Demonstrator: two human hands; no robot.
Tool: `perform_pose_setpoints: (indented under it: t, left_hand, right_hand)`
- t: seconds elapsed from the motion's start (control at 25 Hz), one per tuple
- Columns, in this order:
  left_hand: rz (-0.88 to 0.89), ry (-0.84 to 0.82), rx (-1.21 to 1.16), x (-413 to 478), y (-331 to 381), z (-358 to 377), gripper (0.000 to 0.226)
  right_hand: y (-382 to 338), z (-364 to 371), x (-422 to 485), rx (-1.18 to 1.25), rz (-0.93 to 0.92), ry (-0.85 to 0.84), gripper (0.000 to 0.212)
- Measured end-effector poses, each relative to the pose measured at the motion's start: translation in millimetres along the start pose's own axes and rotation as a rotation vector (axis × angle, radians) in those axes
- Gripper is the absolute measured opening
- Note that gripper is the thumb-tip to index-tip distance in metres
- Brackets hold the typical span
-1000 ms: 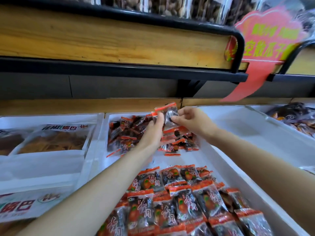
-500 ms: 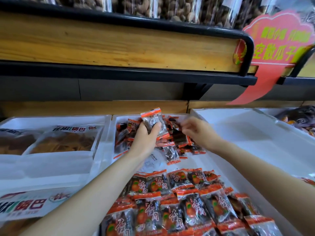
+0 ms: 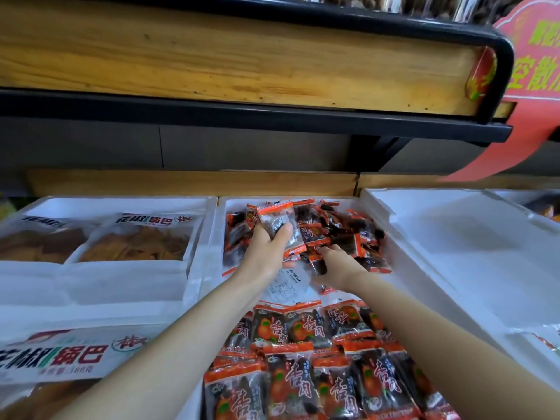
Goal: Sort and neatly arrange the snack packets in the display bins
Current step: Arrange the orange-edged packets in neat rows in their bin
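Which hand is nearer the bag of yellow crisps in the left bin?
Left. The left hand, gripping a packet, is right of the bag; the right hand lies further right.

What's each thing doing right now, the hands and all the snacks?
left hand, gripping packets upright
held packets, bunched in left hand
right hand, fingers in loose pile, grip unclear
loose pile, jumbled, unsorted
front packets, lined up in rows
paper slip, lying flat
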State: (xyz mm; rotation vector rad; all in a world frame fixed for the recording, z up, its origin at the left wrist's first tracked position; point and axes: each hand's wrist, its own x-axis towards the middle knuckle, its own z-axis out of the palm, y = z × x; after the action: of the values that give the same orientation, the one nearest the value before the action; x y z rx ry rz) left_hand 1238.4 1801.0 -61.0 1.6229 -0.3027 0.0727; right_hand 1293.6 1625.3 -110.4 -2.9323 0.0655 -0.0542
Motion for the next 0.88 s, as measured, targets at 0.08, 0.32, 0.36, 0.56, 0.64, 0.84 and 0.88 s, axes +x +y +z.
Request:
perform_pose_setpoints:
  t: [0.08,0.32,0.36,0.56,0.64,0.84,0.88]
  left_hand:
    - [-0.021,-0.004,-0.042,-4.1,-0.2,-1.6,0.033]
    - [-0.126,0.067,-0.098,-21.1,-1.9,-10.0,0.031]
    - [-0.134,0.087,-0.107,-24.4,-2.7,-10.1,0.034]
    - [-0.150,0.044,-0.172,-43.7,-4.7,-4.9,0.055]
    - [-0.149,-0.007,-0.201,-45.9,-8.0,-5.2,0.058]
    - [-0.007,-0.041,-0.193,-50.4,-9.3,-11.1,0.040]
    - [-0.002,-0.022,-0.187,-50.2,-9.8,-12.6,0.039]
  right_hand:
    - [-2.1,-3.2,-3.3,0.044,0.000,0.055,0.040]
    - [-8.4,-45.6,-46.1,0.538,-0.073,0.351,0.009]
    - [-17.2,-55.0,-60.2,0.748,-0.102,0.355,0.009]
    - [-57.8,-73.7,-105.0,1.104,-0.196,0.163,0.005]
    - [-65.3,-72.3,-106.5,1.026,-0.189,0.172,0.006]
    - [-56.3,-69.9,-89.4,0.839,-0.291,0.145,0.010]
    - [-45.2,-68.3,-79.7,0.757,-0.275,0.204,0.012]
